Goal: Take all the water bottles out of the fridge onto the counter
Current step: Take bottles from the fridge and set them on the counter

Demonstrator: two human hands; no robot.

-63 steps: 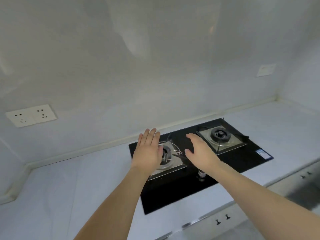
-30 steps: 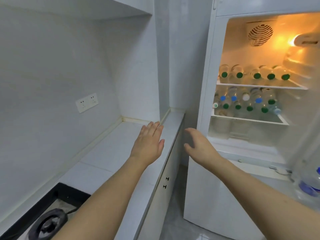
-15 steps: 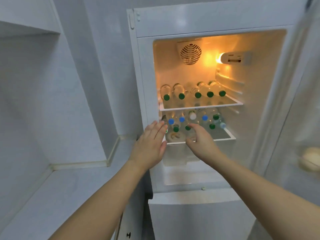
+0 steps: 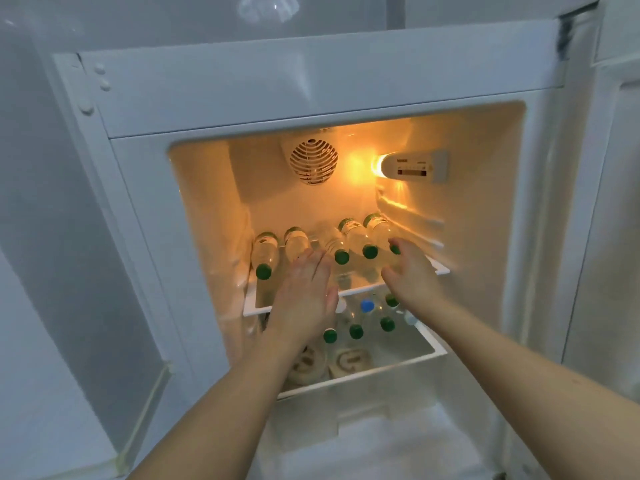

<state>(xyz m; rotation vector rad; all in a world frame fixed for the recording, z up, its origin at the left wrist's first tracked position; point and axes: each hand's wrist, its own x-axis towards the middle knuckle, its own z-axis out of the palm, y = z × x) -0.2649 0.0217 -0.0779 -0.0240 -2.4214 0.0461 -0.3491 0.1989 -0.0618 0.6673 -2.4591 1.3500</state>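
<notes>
The open fridge [image 4: 311, 98] fills the view, lit orange inside. Several clear water bottles with green caps lie on their sides on the upper shelf [image 4: 440, 270], caps toward me; the leftmost bottle [image 4: 265, 254] is fully visible. More bottles with green and blue caps [image 4: 356, 329] lie on the lower shelf. My left hand [image 4: 304, 292] is open, fingers together, in front of the second upper bottle and hiding its cap. My right hand [image 4: 410, 271] is open at the rightmost upper bottle [image 4: 379, 230], fingers by its cap. Neither hand holds anything.
A round vent [image 4: 313, 161] and a lamp housing [image 4: 414, 167] sit on the fridge's back wall. Two rolled pale items [image 4: 349, 362] lie at the front of the lower shelf. The white counter [image 4: 52, 427] and tiled wall are at the left. The fridge door edge [image 4: 616, 202] is at the right.
My view swung from the hob, along the counter, to the fridge and closed in. Both hands rose from the lower shelf's front to the upper shelf's bottles.
</notes>
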